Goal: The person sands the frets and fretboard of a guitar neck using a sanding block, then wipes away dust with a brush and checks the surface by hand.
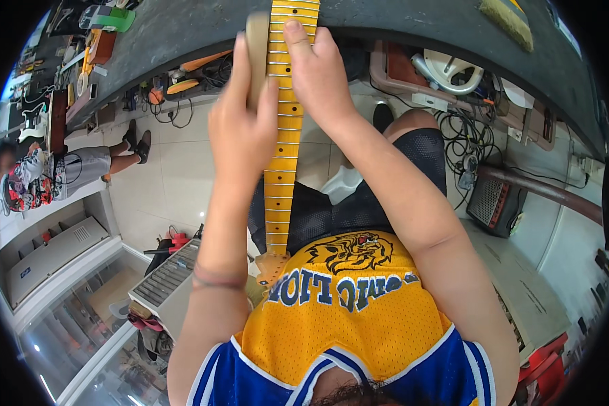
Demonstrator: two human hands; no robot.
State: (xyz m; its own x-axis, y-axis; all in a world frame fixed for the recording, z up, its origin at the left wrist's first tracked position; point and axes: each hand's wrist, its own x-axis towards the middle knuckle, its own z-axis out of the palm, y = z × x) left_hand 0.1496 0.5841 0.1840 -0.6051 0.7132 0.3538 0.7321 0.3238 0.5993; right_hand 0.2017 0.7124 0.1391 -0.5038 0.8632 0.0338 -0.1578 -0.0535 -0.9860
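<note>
A guitar neck point(280, 162) with a yellow fretboard, metal frets and black dots runs from the bench edge toward my body. Its headstock point(272, 266) rests near my belly. My left hand point(240, 128) is wrapped round a long pale wooden block point(256, 57), which lies along the left edge of the neck. That hand and block are slightly blurred. On the other side, my right hand point(320, 78) grips the neck, thumb on top of the fretboard, the other fingers mostly hidden beneath. The far end of the neck goes out of view at the top.
A dark workbench point(203, 30) curves across the top, with a bristle brush point(511, 26) on its right. Tangled cables point(463, 132) and an amplifier point(497, 201) are at right. Another person point(81, 166) is at far left. A grey slatted unit point(172, 281) stands lower left.
</note>
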